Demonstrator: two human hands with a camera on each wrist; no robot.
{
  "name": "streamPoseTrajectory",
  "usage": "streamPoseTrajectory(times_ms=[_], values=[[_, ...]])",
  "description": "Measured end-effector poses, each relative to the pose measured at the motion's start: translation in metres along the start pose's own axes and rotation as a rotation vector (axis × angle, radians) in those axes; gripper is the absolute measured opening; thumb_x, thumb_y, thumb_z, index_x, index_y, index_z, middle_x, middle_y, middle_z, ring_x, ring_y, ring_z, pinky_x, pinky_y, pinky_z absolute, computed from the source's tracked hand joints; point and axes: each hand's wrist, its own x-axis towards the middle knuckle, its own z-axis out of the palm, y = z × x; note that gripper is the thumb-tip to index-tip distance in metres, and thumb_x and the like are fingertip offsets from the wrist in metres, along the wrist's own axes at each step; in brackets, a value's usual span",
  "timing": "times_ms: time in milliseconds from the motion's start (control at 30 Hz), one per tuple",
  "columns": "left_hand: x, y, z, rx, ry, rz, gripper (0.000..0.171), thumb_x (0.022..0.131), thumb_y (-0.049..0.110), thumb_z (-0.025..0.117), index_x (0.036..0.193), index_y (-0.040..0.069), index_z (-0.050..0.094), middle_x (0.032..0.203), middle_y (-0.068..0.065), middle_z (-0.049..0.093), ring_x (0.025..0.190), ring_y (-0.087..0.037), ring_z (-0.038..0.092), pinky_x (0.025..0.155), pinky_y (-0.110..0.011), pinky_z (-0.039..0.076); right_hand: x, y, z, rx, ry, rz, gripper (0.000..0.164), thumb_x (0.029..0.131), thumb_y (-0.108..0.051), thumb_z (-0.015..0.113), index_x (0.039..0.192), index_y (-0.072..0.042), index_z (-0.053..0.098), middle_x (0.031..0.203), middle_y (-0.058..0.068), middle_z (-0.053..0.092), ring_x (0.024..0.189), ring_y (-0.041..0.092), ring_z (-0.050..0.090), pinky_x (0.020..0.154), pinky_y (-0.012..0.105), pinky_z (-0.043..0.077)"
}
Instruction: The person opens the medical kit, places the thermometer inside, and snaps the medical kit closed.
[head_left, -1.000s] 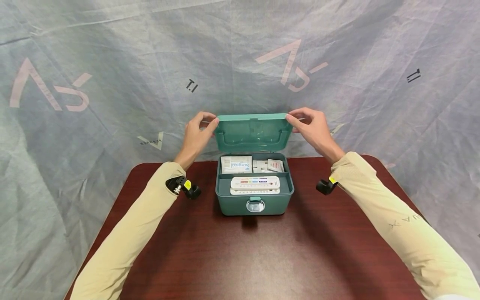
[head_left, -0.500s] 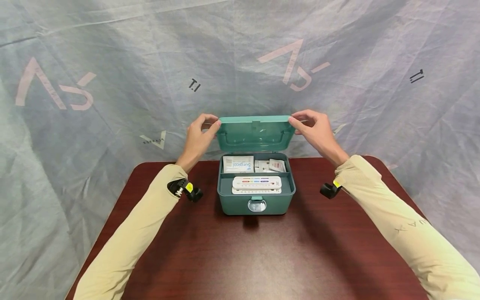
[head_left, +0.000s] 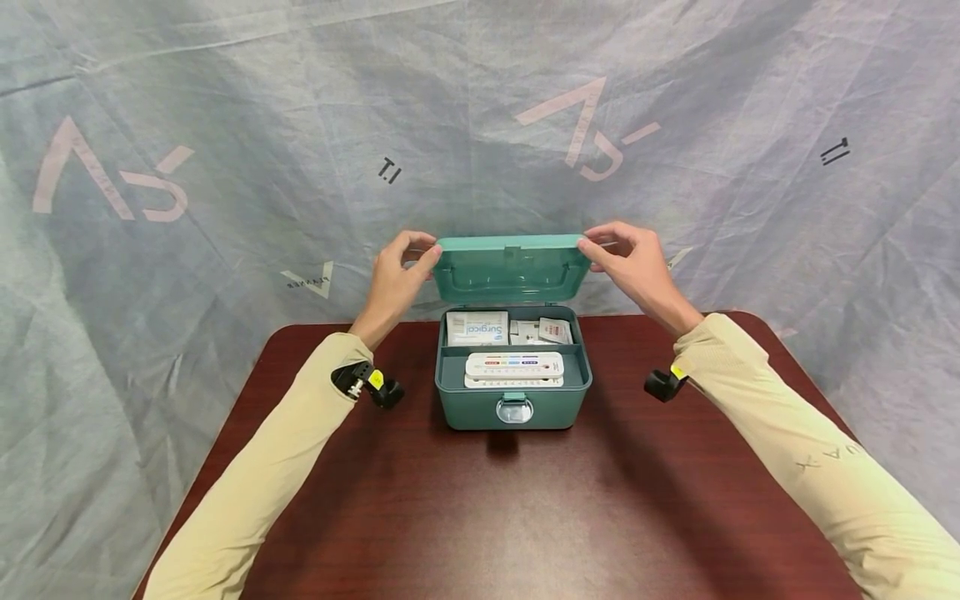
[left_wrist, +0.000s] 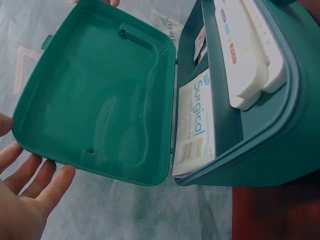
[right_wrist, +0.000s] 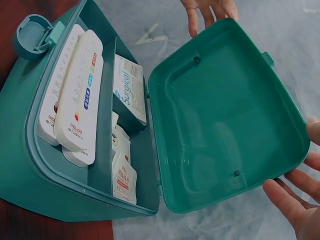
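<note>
A green plastic box (head_left: 459,410) stands on the table with its hinged lid (head_left: 513,275) raised at the back. My left hand (head_left: 393,275) pinches the lid's upper left corner between thumb and fingers. At the opposite upper corner, my right hand (head_left: 639,265) grips the lid the same way. White thermometers (right_wrist: 82,100) with printed scales lie stacked in the front compartment. Behind the divider are a white packet marked "Surgical" (left_wrist: 194,125) and small white sachets (right_wrist: 124,177). A clear round latch (head_left: 514,410) hangs on the box front.
The dark red-brown table (head_left: 510,517) extends around the box and toward me. Behind it hangs a grey cloth backdrop (head_left: 465,100) with printed letters, close to the raised lid. A wrist camera (head_left: 384,390) sits on my left sleeve, another camera (head_left: 662,385) on my right.
The lid's top edge has sunk slightly, with both hands moving along with it. The box and its contents stay as they were; the head view has shifted a little.
</note>
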Motion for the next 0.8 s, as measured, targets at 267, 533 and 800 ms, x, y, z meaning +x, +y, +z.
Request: streamPoseTrajectory(times_ms=[267,533,800], values=[[-0.003,0.001,0.000,-0.003,-0.006,0.000,0.030,0.093,0.029,0.061,0.114,0.006,0.061,0.107,-0.006,0.060,0.096,-0.016,0.058,0.079,-0.038,0.053,-0.003,0.001,-0.001,0.002,-0.011,-0.007,0.035,0.091,-0.016,0.064,0.117,0.007,0.062,0.110,0.021,0.062,0.095,0.037,0.062,0.081,0.039,0.053],[-0.006,0.002,-0.001,-0.006,-0.001,0.006,0.029,0.093,0.028,0.062,0.112,0.007,0.061,0.107,-0.006,0.061,0.097,-0.015,0.058,0.078,-0.032,0.053,-0.006,0.000,-0.001,0.010,-0.017,0.006,0.036,0.091,-0.017,0.064,0.118,0.006,0.061,0.112,0.019,0.061,0.096,0.037,0.062,0.078,0.025,0.053],[-0.015,0.002,-0.005,0.018,-0.026,0.028,0.030,0.093,0.028,0.061,0.114,0.007,0.060,0.106,-0.007,0.060,0.097,-0.017,0.058,0.080,-0.032,0.052,-0.011,0.002,0.000,0.041,-0.009,0.000,0.034,0.089,-0.015,0.066,0.115,0.007,0.063,0.107,0.014,0.063,0.092,0.028,0.064,0.079,0.036,0.054]])
